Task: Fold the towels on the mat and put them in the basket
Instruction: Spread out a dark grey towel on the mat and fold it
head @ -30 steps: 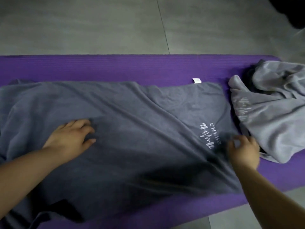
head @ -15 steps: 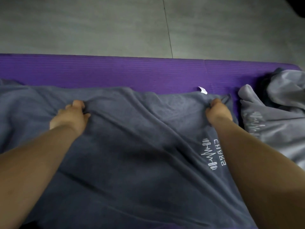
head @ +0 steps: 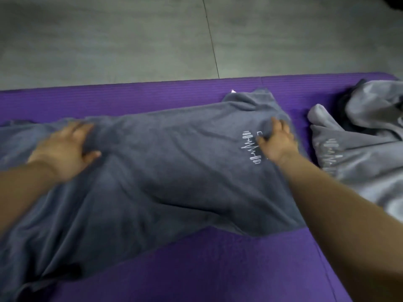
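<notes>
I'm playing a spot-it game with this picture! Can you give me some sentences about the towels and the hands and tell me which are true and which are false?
1. The dark grey towel lies spread on the mat. True.
2. The mat is green. False: it is purple.
3. The left hand and the right hand both rest on the dark grey towel. True.
4. The lighter grey towel is neatly folded. False: it lies crumpled, to the right of the dark one.
5. A basket stands on the mat. False: no basket is in view.
6. The right hand lies right next to the white logo on the dark grey towel. True.
</notes>
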A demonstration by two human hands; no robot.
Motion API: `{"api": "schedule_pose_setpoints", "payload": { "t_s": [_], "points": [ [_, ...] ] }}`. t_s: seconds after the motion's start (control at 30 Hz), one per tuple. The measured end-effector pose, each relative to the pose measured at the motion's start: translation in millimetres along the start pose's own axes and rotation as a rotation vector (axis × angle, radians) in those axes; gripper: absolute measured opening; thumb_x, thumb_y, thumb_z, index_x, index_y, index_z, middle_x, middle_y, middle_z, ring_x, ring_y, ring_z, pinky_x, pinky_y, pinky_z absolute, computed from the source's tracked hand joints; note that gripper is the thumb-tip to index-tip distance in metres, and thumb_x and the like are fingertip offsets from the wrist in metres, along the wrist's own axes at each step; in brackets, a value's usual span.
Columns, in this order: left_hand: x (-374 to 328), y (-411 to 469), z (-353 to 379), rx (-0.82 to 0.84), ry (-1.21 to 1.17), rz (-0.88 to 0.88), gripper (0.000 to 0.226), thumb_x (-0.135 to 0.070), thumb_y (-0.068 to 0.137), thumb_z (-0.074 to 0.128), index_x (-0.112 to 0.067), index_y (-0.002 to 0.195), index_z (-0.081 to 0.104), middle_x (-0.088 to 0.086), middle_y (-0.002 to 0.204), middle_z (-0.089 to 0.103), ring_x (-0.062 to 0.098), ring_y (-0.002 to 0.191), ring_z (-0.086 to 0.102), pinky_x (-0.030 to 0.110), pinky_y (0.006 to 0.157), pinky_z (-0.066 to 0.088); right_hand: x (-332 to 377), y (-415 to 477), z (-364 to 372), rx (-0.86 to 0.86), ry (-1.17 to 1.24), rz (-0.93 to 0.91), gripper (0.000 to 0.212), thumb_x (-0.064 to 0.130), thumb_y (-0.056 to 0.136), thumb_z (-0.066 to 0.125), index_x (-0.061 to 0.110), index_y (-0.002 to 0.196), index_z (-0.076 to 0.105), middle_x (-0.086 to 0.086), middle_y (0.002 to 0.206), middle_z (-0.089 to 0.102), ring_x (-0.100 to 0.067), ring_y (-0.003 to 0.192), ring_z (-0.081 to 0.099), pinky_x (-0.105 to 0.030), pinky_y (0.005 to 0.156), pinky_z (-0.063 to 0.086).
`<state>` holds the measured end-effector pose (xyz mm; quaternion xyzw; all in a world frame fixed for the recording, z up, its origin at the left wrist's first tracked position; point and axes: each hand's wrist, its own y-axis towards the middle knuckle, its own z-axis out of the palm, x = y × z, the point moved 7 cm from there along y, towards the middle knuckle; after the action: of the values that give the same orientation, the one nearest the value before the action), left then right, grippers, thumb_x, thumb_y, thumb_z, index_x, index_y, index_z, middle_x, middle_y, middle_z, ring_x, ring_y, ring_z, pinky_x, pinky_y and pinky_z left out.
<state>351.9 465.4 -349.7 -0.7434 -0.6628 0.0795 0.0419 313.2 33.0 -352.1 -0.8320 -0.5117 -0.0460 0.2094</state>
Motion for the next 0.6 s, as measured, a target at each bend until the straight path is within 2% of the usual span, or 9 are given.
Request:
{"api": "schedule_pose_setpoints", "payload": {
  "t_s": [0.07,0.1,0.17,0.2,0.27,0.37,0.47,0.53,0.6],
  "points": [
    [-27.5,-42.4,7.9,0.022,0.075,0.28,0.059,-0.042,0.081,0.053,0.001,0.123,0.052,0.029,0.122,0.056,0.042,0.101,0.06,0.049,0.084,0.05,-14.4,-32.0,16.5,0.011,-0.035,-0.041,0.06,0.029,0.09,0.052,0.013,0.143,0.027,-0.01,0.153,0.019,-0.03,0.138,0.023,-0.038,0.111,0.018],
    [-40.5,-67.9,13.9,0.045,0.086,0.452,0.062,-0.053,0.084,0.04,-0.004,0.121,0.053,0.025,0.118,0.059,0.035,0.1,0.061,0.04,0.085,0.049,-24.2,-50.3,23.4,0.003,-0.038,-0.055,0.057,0.028,0.089,0.053,0.012,0.14,0.033,-0.011,0.151,0.023,-0.028,0.138,0.024,-0.038,0.11,0.018],
    [-54.0,-119.3,31.9,0.106,0.074,0.704,0.062,-0.064,0.086,0.024,-0.018,0.12,0.048,0.011,0.12,0.057,0.023,0.104,0.049,0.032,0.093,0.035,-50.1,-89.6,33.0,-0.046,-0.05,-0.049,0.048,0.028,0.088,0.052,0.007,0.131,0.048,-0.016,0.144,0.037,-0.034,0.132,0.034,-0.043,0.107,0.025],
    [-54.9,-139.8,42.3,0.111,0.078,0.768,0.06,-0.066,0.082,0.028,-0.022,0.118,0.046,0.005,0.121,0.052,0.019,0.103,0.046,0.031,0.093,0.03,-65.3,-107.6,34.9,-0.095,-0.067,-0.032,0.047,0.03,0.084,0.049,0.004,0.123,0.055,-0.021,0.137,0.045,-0.04,0.124,0.043,-0.048,0.102,0.032],
    [-58.6,-164.4,56.3,0.103,0.049,0.789,0.057,-0.063,0.072,0.035,-0.024,0.112,0.046,0.0,0.115,0.046,0.017,0.1,0.043,0.032,0.085,0.032,-94.7,-136.3,35.7,-0.192,-0.104,0.008,0.052,0.031,0.077,0.04,-0.002,0.108,0.064,-0.028,0.119,0.057,-0.049,0.103,0.056,-0.056,0.087,0.044],
    [-70.1,-164.0,52.5,0.009,-0.05,0.756,0.039,-0.051,0.092,0.02,-0.021,0.097,0.045,0.002,0.1,0.05,0.016,0.087,0.043,0.029,0.07,0.045,-123.3,-155.3,32.8,-0.174,-0.112,0.11,0.055,0.028,0.073,0.032,-0.008,0.098,0.065,-0.033,0.103,0.062,-0.053,0.086,0.059,-0.058,0.075,0.048],
    [-82.4,-159.6,47.9,0.084,-0.111,0.8,0.008,-0.025,0.073,0.038,-0.024,0.081,0.039,-0.003,0.063,0.058,0.01,0.064,0.045,0.019,0.056,0.039,-122.1,-158.6,27.9,-0.13,-0.19,0.133,0.03,0.007,0.07,0.046,-0.012,0.085,0.064,-0.034,0.082,0.06,-0.051,0.071,0.058,-0.053,0.064,0.051],
    [-83.3,-158.8,47.8,0.195,-0.13,0.784,0.013,-0.023,0.064,0.036,-0.027,0.076,0.034,-0.01,0.054,0.054,0.004,0.052,0.048,0.014,0.046,0.038,-108.8,-152.9,20.2,-0.114,-0.272,0.108,0.02,-0.011,0.064,0.055,-0.014,0.083,0.061,-0.035,0.078,0.058,-0.051,0.071,0.056,-0.052,0.061,0.05],
    [-82.4,-162.2,42.2,0.222,-0.107,0.816,0.012,-0.027,0.064,0.037,-0.033,0.073,0.033,-0.017,0.054,0.051,0.0,0.06,0.041,0.005,0.046,0.027,-101.4,-144.5,15.6,-0.043,-0.38,0.085,0.025,-0.012,0.073,0.052,-0.012,0.097,0.06,-0.034,0.094,0.058,-0.049,0.087,0.055,-0.048,0.072,0.046]
  ]
}}
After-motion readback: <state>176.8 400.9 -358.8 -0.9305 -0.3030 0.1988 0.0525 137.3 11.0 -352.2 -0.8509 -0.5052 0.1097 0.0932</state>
